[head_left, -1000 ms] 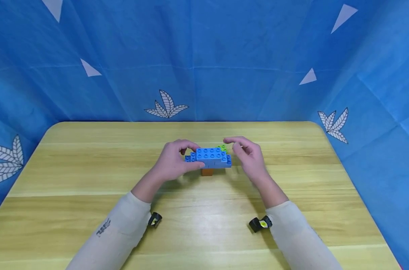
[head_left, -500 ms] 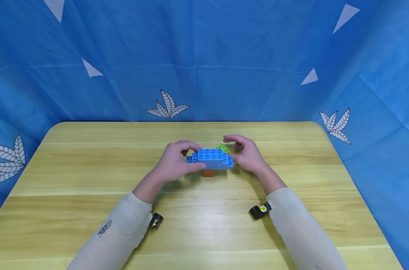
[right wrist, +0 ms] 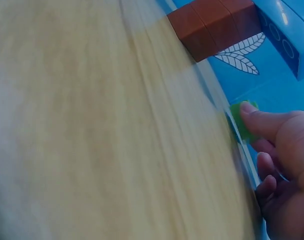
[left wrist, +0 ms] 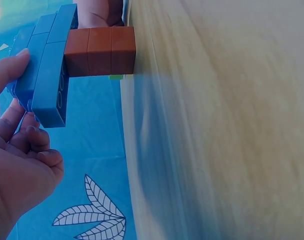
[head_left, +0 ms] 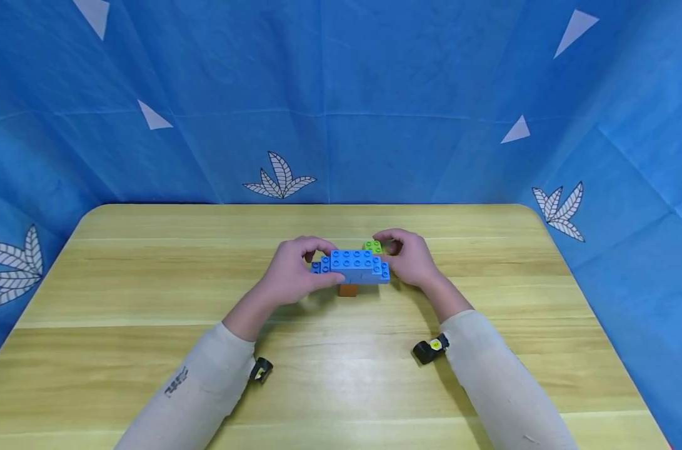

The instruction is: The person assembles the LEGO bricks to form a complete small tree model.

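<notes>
A stack of blue toy building bricks (head_left: 352,260), stepped at both ends, stands on a column of brown bricks (left wrist: 99,51) at the table's middle. My left hand (head_left: 291,270) grips the blue stack at its left end, the thumb on its near face and the fingers on its far side. Behind the stack, to the right, sits a small lime-green brick (head_left: 372,247). My right hand (head_left: 411,257) pinches this green brick; in the right wrist view the thumb lies on it. The fingers on its far side are partly hidden.
The wooden table (head_left: 341,375) reaches out on all sides of the bricks. A blue cloth (head_left: 341,75) with printed leaves and triangles hangs behind it and along both sides. Each wrist bears a small black camera (head_left: 427,351).
My right hand has come down from above and closed its fingers and thumb about the green brick. My left hand has kept its grip on the blue stack.
</notes>
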`<control>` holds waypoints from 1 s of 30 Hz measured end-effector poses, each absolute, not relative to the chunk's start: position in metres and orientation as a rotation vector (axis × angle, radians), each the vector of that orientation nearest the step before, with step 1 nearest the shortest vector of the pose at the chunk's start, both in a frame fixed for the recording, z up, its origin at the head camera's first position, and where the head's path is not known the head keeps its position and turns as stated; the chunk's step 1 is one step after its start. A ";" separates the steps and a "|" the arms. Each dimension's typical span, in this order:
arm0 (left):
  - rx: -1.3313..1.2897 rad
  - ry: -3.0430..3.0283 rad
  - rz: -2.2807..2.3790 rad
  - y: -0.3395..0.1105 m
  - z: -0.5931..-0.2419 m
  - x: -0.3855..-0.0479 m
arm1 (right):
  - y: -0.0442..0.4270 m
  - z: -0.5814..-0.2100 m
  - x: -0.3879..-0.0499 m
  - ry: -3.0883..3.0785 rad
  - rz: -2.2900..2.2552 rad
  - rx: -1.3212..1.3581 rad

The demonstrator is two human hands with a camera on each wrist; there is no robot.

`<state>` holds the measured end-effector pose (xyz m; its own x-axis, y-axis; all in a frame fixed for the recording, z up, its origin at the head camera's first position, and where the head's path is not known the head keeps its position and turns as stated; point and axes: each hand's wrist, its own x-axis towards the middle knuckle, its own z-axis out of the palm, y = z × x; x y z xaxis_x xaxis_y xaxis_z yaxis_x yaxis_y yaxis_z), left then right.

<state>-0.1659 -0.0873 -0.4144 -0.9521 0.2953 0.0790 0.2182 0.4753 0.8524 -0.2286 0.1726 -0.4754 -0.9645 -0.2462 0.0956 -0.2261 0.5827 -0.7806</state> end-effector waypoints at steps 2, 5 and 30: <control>0.457 2.629 1.505 -0.087 -0.415 -0.166 | 0.173 -0.474 -0.228 2.776 -1.392 -0.391; 0.457 2.630 1.508 -0.086 -0.416 -0.166 | 0.174 -0.472 -0.228 2.759 -1.457 -0.365; 0.481 2.663 1.511 -0.085 -0.415 -0.165 | 0.163 -0.405 -0.190 2.471 -2.029 -0.657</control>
